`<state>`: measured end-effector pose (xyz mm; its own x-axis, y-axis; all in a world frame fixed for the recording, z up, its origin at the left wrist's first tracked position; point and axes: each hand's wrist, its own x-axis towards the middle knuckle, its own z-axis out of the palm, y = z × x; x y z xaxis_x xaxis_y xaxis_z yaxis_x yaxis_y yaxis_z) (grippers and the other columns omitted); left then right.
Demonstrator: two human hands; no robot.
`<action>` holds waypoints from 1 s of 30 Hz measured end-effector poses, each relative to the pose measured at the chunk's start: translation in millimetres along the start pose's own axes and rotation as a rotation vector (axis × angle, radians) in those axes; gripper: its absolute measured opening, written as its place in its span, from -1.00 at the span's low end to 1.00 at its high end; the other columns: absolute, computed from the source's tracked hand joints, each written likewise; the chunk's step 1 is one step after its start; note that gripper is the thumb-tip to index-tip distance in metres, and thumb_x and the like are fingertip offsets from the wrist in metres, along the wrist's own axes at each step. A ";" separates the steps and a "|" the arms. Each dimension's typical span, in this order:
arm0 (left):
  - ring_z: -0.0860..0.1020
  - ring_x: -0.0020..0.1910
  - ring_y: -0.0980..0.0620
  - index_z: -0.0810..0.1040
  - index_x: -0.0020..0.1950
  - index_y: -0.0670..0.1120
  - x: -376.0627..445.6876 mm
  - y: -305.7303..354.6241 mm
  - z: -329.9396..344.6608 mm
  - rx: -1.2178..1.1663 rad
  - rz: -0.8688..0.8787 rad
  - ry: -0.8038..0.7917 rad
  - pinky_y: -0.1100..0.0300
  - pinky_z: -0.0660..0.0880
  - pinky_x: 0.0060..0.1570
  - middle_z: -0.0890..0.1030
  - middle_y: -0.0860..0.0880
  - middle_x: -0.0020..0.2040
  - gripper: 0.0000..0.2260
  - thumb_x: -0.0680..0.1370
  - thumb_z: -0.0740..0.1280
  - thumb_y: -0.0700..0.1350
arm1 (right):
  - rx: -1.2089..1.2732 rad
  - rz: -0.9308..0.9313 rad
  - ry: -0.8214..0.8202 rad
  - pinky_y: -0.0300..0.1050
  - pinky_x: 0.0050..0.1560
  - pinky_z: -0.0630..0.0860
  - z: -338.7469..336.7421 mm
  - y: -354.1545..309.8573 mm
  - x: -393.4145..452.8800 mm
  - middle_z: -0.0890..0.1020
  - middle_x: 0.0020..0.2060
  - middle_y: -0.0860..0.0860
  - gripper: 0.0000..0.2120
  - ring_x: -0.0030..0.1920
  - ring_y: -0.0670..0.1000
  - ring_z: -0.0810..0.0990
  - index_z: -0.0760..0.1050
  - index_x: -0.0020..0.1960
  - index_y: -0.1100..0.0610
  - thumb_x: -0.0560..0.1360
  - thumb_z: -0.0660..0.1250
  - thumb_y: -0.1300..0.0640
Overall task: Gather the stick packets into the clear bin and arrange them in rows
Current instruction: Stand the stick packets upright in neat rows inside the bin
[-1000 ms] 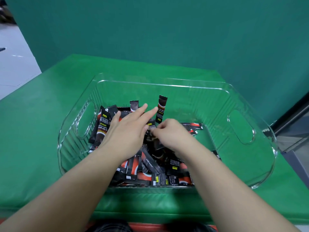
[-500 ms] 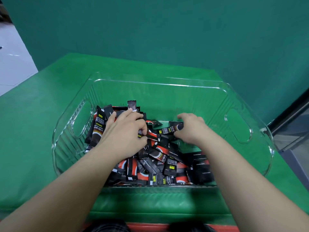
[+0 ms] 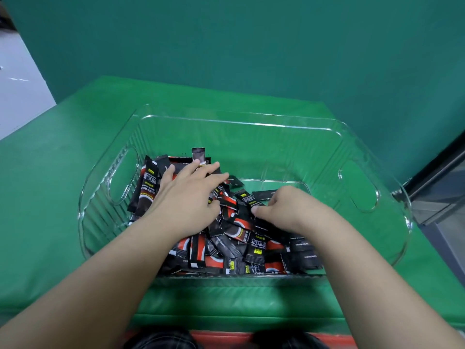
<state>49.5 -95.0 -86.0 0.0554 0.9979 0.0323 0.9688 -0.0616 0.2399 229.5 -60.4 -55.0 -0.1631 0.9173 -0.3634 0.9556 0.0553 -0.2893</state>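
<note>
The clear bin (image 3: 251,123) with cut-out handles sits on the green table. Several black-and-red stick packets (image 3: 226,255) lie in a loose, crossed pile in its left and front part. A few lean against the left wall (image 3: 148,187), and one stands on end (image 3: 198,154) at the back. My left hand (image 3: 186,200) rests flat on the pile's left side with its fingers stretched out. My right hand (image 3: 292,210) is curled over the pile's right side. Its thumb pinches the end of a packet (image 3: 247,197), and its fingertips are hidden.
The bin's right half shows bare green floor (image 3: 327,222). The green table (image 3: 50,197) ends at a teal wall behind. A dark frame with glass (image 3: 440,185) stands close to the bin's right end. White floor shows at the far left.
My right hand has drawn back from the bin's rear toward me, still on a packet. My left hand's fingers have straightened out over the pile.
</note>
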 end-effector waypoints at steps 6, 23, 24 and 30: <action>-0.18 0.55 0.11 0.41 0.40 0.17 -1.0 1.2 0.7 -0.013 0.006 0.013 -0.20 -0.14 0.50 -0.18 0.18 0.58 -0.64 0.60 0.19 0.01 | 0.251 -0.058 -0.109 -0.31 -0.61 0.18 19.0 -21.7 -2.5 0.40 -0.52 0.04 -0.67 -0.56 -0.03 0.30 0.32 -0.41 0.15 0.50 0.31 0.16; -0.08 0.55 0.01 0.40 0.31 0.37 5.4 13.9 -12.6 0.232 0.010 -0.236 -0.38 -0.06 0.42 0.12 0.11 0.55 -0.64 0.52 0.16 0.32 | 0.770 -0.121 -0.304 -0.17 -0.30 0.46 39.2 -24.9 2.0 0.57 -0.25 0.08 -0.78 -0.30 0.01 0.51 0.57 -0.09 0.14 0.53 0.20 0.37; -0.10 0.55 0.00 0.40 0.31 0.35 5.6 14.4 -12.2 0.233 0.001 -0.241 -0.38 -0.07 0.42 0.09 0.10 0.56 -0.62 0.50 0.17 0.34 | 0.843 -0.112 -0.372 -0.21 -0.23 0.50 38.0 -22.6 0.9 0.58 -0.17 0.10 -0.76 -0.29 -0.02 0.52 0.56 -0.05 0.15 0.54 0.18 0.39; -0.24 0.55 -0.01 0.42 0.32 0.28 2.2 13.6 -2.9 0.312 0.064 -0.173 -0.35 -0.07 0.44 -0.21 0.05 0.59 -0.62 0.50 0.26 0.25 | 0.486 -0.245 -0.088 -0.16 -0.02 0.53 7.4 1.6 -8.9 0.68 -0.13 0.09 -0.89 -0.25 -0.06 0.54 0.61 -0.12 0.07 0.49 0.35 0.25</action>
<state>62.1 -93.8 -79.8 0.1328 0.9821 -0.1332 0.9876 -0.1424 -0.0655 230.6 -71.4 -58.8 -0.4060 0.8630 -0.3006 0.6676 0.0554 -0.7425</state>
